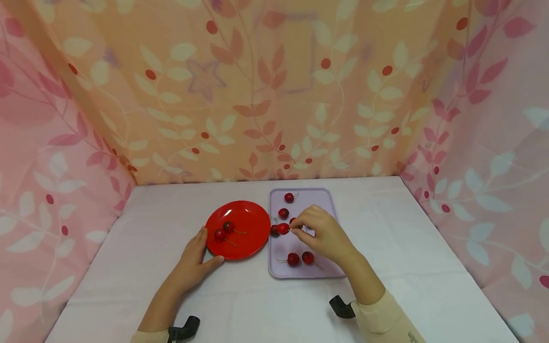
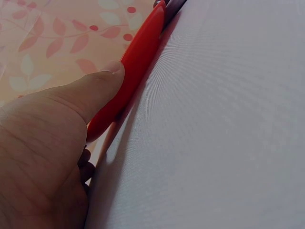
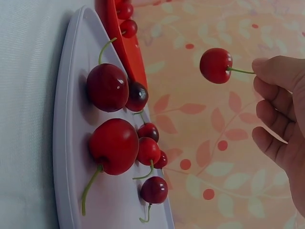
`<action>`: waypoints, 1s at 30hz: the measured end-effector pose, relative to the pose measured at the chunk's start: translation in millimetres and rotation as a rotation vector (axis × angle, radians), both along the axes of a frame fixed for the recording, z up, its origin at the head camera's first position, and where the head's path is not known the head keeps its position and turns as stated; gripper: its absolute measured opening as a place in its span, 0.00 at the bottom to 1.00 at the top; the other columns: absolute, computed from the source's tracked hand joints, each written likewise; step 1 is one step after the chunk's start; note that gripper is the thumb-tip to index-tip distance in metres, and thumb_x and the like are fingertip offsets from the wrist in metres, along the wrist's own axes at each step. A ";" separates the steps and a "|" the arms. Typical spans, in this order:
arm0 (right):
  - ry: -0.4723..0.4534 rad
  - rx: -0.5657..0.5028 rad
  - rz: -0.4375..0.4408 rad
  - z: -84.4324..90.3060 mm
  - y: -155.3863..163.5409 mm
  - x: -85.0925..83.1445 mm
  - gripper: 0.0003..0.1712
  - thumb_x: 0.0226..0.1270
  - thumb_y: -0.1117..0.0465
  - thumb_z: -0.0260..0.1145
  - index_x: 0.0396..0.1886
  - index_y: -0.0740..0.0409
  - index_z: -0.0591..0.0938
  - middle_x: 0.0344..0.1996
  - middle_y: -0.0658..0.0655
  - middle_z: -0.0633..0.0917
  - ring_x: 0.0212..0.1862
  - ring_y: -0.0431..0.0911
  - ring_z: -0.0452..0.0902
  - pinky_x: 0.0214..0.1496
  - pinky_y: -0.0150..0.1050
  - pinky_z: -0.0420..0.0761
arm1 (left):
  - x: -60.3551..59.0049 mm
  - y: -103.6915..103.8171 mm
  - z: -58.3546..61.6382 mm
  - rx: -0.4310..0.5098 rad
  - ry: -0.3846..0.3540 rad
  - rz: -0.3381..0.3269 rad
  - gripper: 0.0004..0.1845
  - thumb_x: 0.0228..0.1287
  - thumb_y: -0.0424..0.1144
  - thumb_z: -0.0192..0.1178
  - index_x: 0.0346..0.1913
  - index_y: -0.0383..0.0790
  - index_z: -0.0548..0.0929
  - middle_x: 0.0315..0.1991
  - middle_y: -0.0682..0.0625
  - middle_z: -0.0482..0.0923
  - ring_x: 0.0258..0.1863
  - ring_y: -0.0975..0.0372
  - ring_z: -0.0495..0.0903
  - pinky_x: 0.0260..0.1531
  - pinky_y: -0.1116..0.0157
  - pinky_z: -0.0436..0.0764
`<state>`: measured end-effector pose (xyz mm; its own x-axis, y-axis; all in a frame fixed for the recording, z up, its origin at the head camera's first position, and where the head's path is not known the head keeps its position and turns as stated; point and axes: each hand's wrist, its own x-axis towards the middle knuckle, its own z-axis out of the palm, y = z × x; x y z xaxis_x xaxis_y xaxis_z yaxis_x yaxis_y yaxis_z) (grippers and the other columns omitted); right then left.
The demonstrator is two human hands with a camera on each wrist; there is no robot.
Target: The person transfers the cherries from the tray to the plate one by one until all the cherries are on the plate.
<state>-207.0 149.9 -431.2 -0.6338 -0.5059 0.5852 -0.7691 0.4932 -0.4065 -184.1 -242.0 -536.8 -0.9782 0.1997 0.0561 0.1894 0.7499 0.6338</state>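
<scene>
My right hand (image 1: 323, 233) pinches a cherry by its green stem between thumb and fingertips. That red cherry (image 3: 216, 65) hangs in the air over the left side of the lilac tray (image 1: 280, 271). Several more cherries with stems lie on the tray, among them a dark one (image 3: 107, 88) and a brighter red one (image 3: 114, 146). To the tray's left is a round red plate (image 1: 249, 243) bearing two cherries (image 1: 220, 234). My left hand (image 1: 193, 262) rests against the plate's near left rim, fingers along the left side and thumb (image 2: 102, 88) against the front edge.
A white cloth (image 1: 171, 200) covers the table. Patterned curtains (image 1: 257, 95) stand along the back and both sides. Plate and tray sit edge to edge. A black wrist mount (image 1: 184, 328) juts from the left wrist, another (image 1: 341, 307) from the right.
</scene>
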 end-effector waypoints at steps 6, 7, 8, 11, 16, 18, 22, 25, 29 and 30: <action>0.040 -0.058 0.010 0.7 -1.3 0.8 0.07 0.63 0.65 0.76 0.38 0.50 0.89 0.33 0.42 0.85 0.40 0.39 0.75 0.38 0.31 0.76 | 1.5 -1.7 0.7 -0.001 0.001 -0.010 0.59 0.64 0.64 0.65 0.83 0.35 0.44 0.83 0.38 0.43 0.80 0.38 0.46 0.71 0.35 0.59; 0.046 -0.064 0.013 1.6 -1.7 0.6 0.07 0.63 0.65 0.76 0.38 0.50 0.89 0.34 0.42 0.85 0.40 0.39 0.75 0.38 0.30 0.76 | 1.2 -2.1 1.0 0.000 0.002 -0.010 0.59 0.64 0.64 0.65 0.83 0.35 0.44 0.83 0.38 0.43 0.80 0.38 0.46 0.72 0.35 0.59; 0.050 -0.072 0.018 2.5 -2.0 0.2 0.07 0.63 0.65 0.76 0.38 0.51 0.89 0.34 0.42 0.85 0.40 0.39 0.74 0.38 0.31 0.77 | 0.8 -2.4 1.4 -0.001 0.006 -0.009 0.59 0.64 0.64 0.65 0.83 0.35 0.44 0.83 0.37 0.43 0.80 0.38 0.47 0.71 0.35 0.59; 0.057 -0.091 0.032 4.6 -2.5 -0.4 0.07 0.63 0.66 0.76 0.39 0.51 0.89 0.34 0.42 0.85 0.41 0.38 0.74 0.38 0.33 0.78 | -0.1 -2.9 2.0 0.009 0.006 -0.011 0.59 0.65 0.64 0.65 0.83 0.35 0.44 0.83 0.37 0.43 0.80 0.37 0.46 0.72 0.34 0.58; 0.081 -0.106 0.051 1.9 -3.5 -1.7 0.09 0.60 0.68 0.77 0.38 0.51 0.88 0.34 0.43 0.86 0.41 0.38 0.75 0.38 0.34 0.78 | -0.1 -2.6 2.3 0.021 -0.005 -0.017 0.59 0.64 0.63 0.66 0.83 0.35 0.44 0.83 0.37 0.43 0.80 0.38 0.46 0.71 0.34 0.59; 0.088 -0.102 0.059 0.0 -4.9 -2.9 0.10 0.60 0.68 0.77 0.38 0.50 0.88 0.34 0.42 0.86 0.41 0.39 0.76 0.42 0.33 0.78 | -1.0 -2.3 2.9 0.020 -0.002 -0.016 0.59 0.64 0.63 0.66 0.82 0.35 0.44 0.83 0.37 0.43 0.80 0.38 0.46 0.71 0.34 0.59; 0.084 -0.076 0.079 -1.6 -8.3 -3.9 0.10 0.61 0.66 0.76 0.39 0.48 0.88 0.35 0.42 0.85 0.44 0.39 0.77 0.48 0.32 0.77 | -2.0 -1.7 4.0 0.017 0.010 -0.015 0.58 0.65 0.61 0.67 0.82 0.34 0.45 0.83 0.37 0.43 0.80 0.38 0.46 0.72 0.35 0.59; 0.076 -0.058 0.085 -2.3 -10.0 -3.3 0.10 0.62 0.66 0.76 0.40 0.47 0.88 0.35 0.42 0.85 0.44 0.39 0.77 0.49 0.33 0.77 | -1.7 -1.2 3.9 0.007 0.011 -0.014 0.58 0.65 0.61 0.66 0.82 0.34 0.44 0.83 0.37 0.43 0.80 0.38 0.46 0.72 0.34 0.58; 0.071 -0.045 0.087 -3.0 -11.0 -1.8 0.10 0.62 0.65 0.76 0.41 0.48 0.88 0.35 0.42 0.85 0.44 0.39 0.77 0.49 0.32 0.78 | -0.6 -0.6 3.6 0.004 -0.001 -0.018 0.58 0.65 0.61 0.66 0.82 0.34 0.44 0.83 0.37 0.43 0.80 0.38 0.46 0.72 0.34 0.58; 0.072 -0.043 0.087 -3.4 -11.0 -1.8 0.10 0.62 0.65 0.76 0.40 0.48 0.88 0.35 0.43 0.85 0.44 0.39 0.77 0.49 0.32 0.78 | -0.7 -0.5 3.7 0.000 -0.002 -0.017 0.58 0.65 0.62 0.66 0.82 0.34 0.44 0.83 0.37 0.43 0.80 0.38 0.46 0.72 0.34 0.58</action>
